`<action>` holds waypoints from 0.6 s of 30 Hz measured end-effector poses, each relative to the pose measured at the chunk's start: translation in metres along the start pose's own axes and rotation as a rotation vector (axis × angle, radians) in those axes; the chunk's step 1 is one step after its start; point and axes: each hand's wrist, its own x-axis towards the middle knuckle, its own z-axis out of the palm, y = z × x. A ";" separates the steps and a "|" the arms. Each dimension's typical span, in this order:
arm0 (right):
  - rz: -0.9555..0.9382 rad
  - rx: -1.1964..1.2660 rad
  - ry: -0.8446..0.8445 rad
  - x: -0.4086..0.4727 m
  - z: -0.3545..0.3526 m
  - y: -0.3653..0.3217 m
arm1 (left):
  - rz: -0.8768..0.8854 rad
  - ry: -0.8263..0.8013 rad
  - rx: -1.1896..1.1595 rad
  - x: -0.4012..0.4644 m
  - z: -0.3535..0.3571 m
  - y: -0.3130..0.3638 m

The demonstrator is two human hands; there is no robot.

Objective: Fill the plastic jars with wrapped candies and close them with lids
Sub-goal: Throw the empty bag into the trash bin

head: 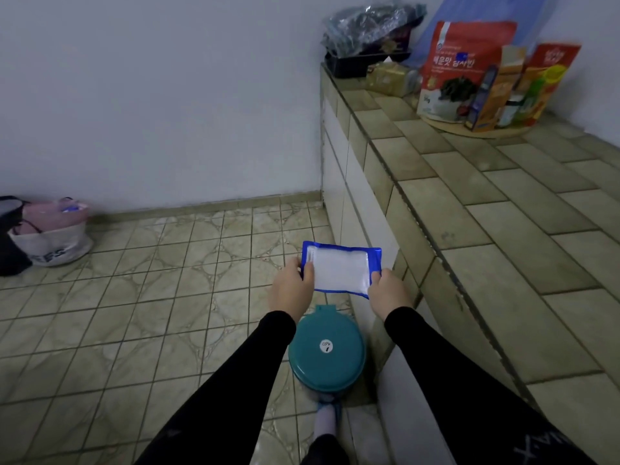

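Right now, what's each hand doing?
Left hand: grips the left edge of the blue packet.
Right hand: grips the packet's right edge.

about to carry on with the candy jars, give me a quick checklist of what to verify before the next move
1. Both hands on the packet: ok. The left hand and right hand each pinch a side edge of the blue-edged packet.
2. Packet opened: cannot tell, no torn edge shows.
3. Packet holds wrapped candies: cannot tell, only a white panel is visible.
4. Plastic jars within reach: not ok, none is in view.
5. Teal bin below the hands: its lid is shut, so nothing can drop in yet.
6. Free space on the tiled counter: ok, the near stretch is bare; the red pouches stand at the far end.
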 end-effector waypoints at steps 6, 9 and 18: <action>0.046 -0.003 -0.022 0.015 0.017 0.004 | -0.023 -0.033 0.054 0.013 0.014 -0.018; 0.052 0.022 -0.041 0.023 0.026 0.012 | -0.041 -0.048 0.095 0.017 0.025 -0.031; 0.116 -0.065 -0.149 0.033 0.069 0.058 | -0.168 -0.234 0.148 0.029 0.058 -0.079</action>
